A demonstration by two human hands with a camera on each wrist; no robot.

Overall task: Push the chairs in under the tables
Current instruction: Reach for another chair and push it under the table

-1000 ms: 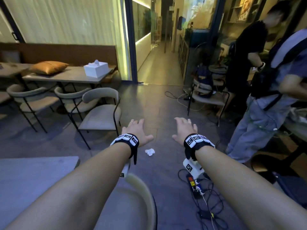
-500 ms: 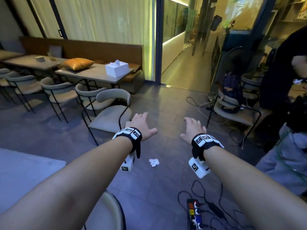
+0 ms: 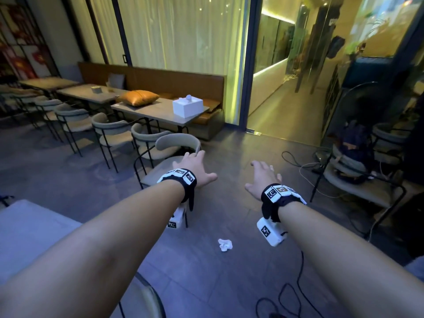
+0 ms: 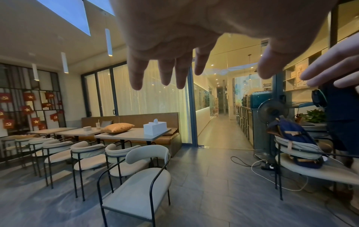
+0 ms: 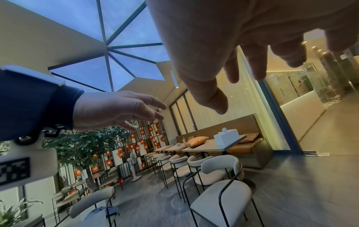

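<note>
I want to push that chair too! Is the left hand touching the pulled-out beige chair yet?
Apart. The left wrist view shows the left hand up in the air, with open space before the pulled-out beige cushioned chair.

My head camera looks forward and down over both forearms toward the pulled-out chair and the table behind it. The left wrist camera sits low under the left hand, facing the same chair head-on. The right wrist camera tilts upward and leftward under the right hand. All three share that chair and table.
</note>
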